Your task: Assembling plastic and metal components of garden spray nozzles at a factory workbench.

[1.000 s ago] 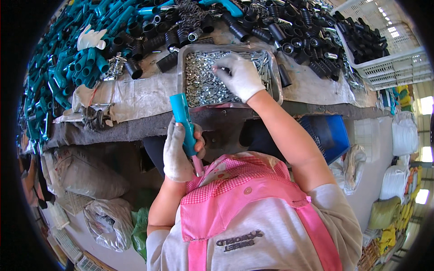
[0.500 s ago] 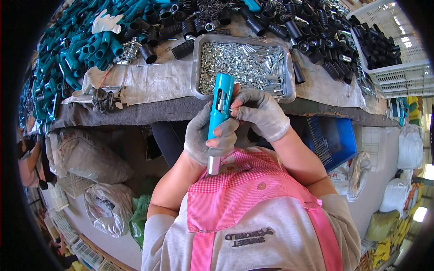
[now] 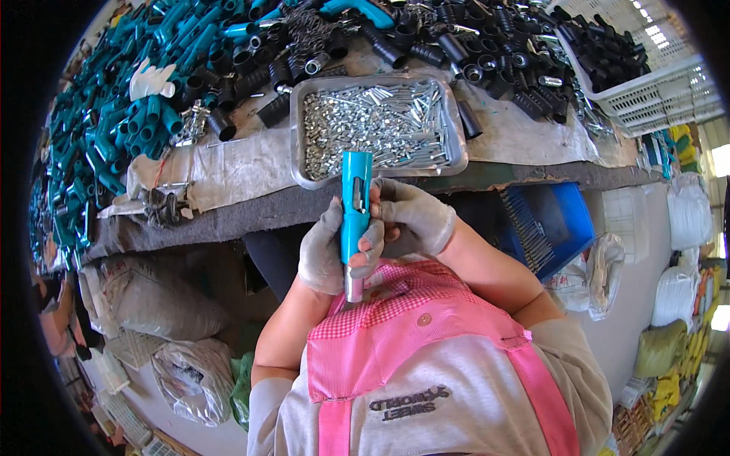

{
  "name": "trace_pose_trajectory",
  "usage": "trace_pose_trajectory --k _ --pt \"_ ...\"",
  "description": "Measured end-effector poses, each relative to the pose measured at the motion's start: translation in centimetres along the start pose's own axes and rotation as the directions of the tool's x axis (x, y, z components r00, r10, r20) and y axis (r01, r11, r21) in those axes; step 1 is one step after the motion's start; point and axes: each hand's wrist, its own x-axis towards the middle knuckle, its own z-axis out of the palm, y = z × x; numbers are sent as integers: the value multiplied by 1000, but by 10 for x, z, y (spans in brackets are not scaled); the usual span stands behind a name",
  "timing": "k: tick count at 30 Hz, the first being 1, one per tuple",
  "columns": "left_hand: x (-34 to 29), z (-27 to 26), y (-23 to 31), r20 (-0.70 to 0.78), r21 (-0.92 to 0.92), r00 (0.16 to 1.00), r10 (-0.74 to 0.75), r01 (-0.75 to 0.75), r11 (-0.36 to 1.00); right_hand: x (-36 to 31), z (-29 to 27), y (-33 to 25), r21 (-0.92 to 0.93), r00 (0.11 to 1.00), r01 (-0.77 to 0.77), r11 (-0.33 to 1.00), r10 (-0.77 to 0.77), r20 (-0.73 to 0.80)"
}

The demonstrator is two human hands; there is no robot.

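Observation:
Upright in front of my chest is a teal tubular tool housing (image 3: 355,175) with a slot in its side and a silver metal end (image 3: 354,289) at the bottom. Metal shows inside the slot. Wrapped round its lower half is my left hand (image 3: 321,254), in a grey-white glove with bare fingertips. My right hand (image 3: 418,219), gloved alike, is closed with its fingertips against the housing's right side by the slot. Whatever those fingers pinch is hidden. Just beyond the housing stands a metal tray (image 3: 461,161) of small silver pins and nut-like pieces.
Teal housings (image 3: 114,129) are heaped at the far left, with a white glove (image 3: 150,80) on top. Black sleeves and springs (image 3: 502,53) pile up behind the tray. A white crate (image 3: 661,95) stands far right. Below the table edge is a blue bin (image 3: 566,220) with metal rods.
The housing and both hands have shifted slightly left and lower in view, and the tray also appears further left. My right fingertips now press closer to the housing; the small pin they pinched no longer shows.

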Motion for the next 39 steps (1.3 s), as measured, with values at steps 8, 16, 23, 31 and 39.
trace_pose_trajectory --k 8,16,23,31,39 --pt "15 5 -12 -34 747 883 469 -289 599 -23 8 28 -791 1000 -29 612 9 -29" --pt "32 18 -3 -135 473 744 655 -533 702 -20 31 24 -966 821 255 41 -537 194" --pt "34 21 -8 -49 334 908 416 -378 863 -28 9 29 -958 872 287 -12 -410 267" --pt "35 17 1 -279 303 871 405 -321 898 -50 -30 -88 -850 300 -327 -412 -899 320" --pt "31 18 2 -342 664 900 271 27 747 -50 -72 -109 -962 456 247 118 -890 8"
